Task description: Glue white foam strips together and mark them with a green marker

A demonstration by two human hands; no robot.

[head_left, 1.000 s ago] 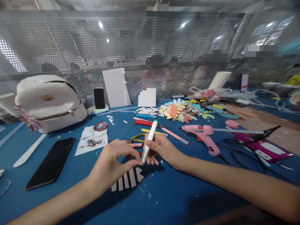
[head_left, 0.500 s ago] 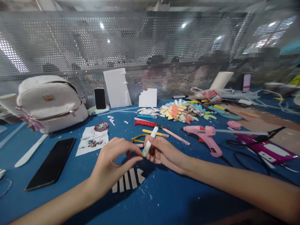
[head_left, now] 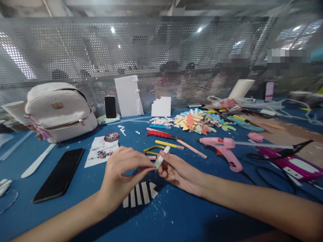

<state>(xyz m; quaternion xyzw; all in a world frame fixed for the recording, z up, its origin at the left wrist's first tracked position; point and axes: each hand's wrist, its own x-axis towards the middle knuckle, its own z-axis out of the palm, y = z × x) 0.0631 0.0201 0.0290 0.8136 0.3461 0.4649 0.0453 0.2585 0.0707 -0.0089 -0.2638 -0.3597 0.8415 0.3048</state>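
Left hand: the left hand has its thumb and forefinger tips together, right at the lower, greenish end of the white pen (any sliver between them would be too small to tell).
Right hand: the right hand is clamped on the white pen, fingers curled round its shaft.
White pen: slanted in the air above the blue surface, between the two hands, upper end leaning right.
Pale strips: a row of cut strips lies below the left hand, the rightmost piece notched.
Beyond the hands: a yellow pen, a red-handled tool, a pink pen and a blue pen.
Glue gun: the pink glue gun lies on the right, a clear stick at its back, near a purple pack.
Scraps: a heap of coloured pieces, with white bits just beside it.
Left side: a black phone lies flat, near a sheet of paper strewn with dark bits; a pale backpack stands behind.
Back: two white boards, one tall, one short, stand before a perforated screen.
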